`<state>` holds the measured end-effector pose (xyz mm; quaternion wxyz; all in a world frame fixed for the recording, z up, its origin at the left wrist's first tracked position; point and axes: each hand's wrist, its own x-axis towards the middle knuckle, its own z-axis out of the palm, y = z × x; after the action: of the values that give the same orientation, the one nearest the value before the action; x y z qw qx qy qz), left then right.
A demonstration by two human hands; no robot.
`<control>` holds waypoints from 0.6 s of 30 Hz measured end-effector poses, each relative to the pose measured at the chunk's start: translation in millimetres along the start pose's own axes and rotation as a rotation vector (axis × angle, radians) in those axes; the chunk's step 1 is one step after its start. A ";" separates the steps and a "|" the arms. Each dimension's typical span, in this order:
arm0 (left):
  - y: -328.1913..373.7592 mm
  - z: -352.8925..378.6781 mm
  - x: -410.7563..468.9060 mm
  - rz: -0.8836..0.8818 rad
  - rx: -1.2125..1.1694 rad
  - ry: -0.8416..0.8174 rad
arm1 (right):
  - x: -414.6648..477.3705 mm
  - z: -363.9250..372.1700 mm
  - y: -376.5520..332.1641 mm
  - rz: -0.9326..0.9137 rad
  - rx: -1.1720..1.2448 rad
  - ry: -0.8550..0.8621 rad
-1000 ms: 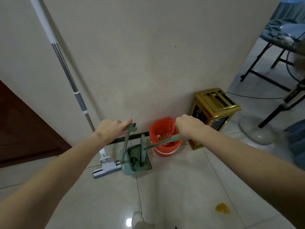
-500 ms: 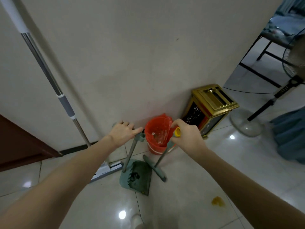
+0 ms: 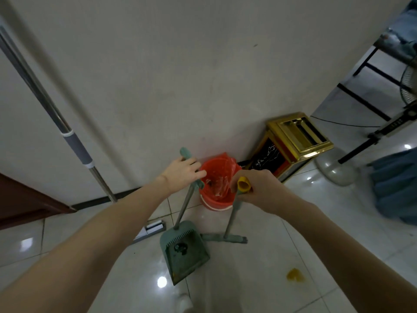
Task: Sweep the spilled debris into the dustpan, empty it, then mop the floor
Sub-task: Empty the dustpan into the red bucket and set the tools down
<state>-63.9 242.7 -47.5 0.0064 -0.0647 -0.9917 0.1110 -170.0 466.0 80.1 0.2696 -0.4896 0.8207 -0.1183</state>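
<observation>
My left hand (image 3: 182,171) grips the top of the green dustpan's long handle. The dustpan (image 3: 184,251) rests on the tiled floor with its mouth toward me and a dark bit of dirt inside. My right hand (image 3: 259,188) is shut on the yellow-capped top of the green broom handle. The broom (image 3: 230,222) stands upright, and its flat head lies on the floor just right of the dustpan. A yellow-brown spill (image 3: 294,274) sits on the tiles to the right. The mop (image 3: 74,145) leans against the wall on the left, its white head by the baseboard.
An orange bucket (image 3: 217,199) lined with an orange bag stands against the wall behind the two handles. A gold and black bin (image 3: 291,141) is right of it. A fan base (image 3: 336,170) and blue cloth (image 3: 397,188) lie farther right. A dark wooden door (image 3: 22,204) is at left.
Both hands drew the dustpan and broom away from the wall toward me. The broom swung upright, and its head now lies beside the dustpan.
</observation>
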 end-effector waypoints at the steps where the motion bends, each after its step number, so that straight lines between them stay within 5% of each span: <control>1: -2.0 -0.3 0.5 0.016 -0.026 0.006 | 2.0 -4.5 2.1 -0.001 -0.016 -0.012; 18: 52.4 -37.2 78.9 0.190 -0.032 0.023 | -39.5 -66.4 71.7 -0.024 -0.013 -0.086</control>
<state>-134.5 311.8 -22.9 0.0062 -0.1599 -0.9826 0.0946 -245.3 531.0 115.0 0.3001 -0.5059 0.8032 -0.0949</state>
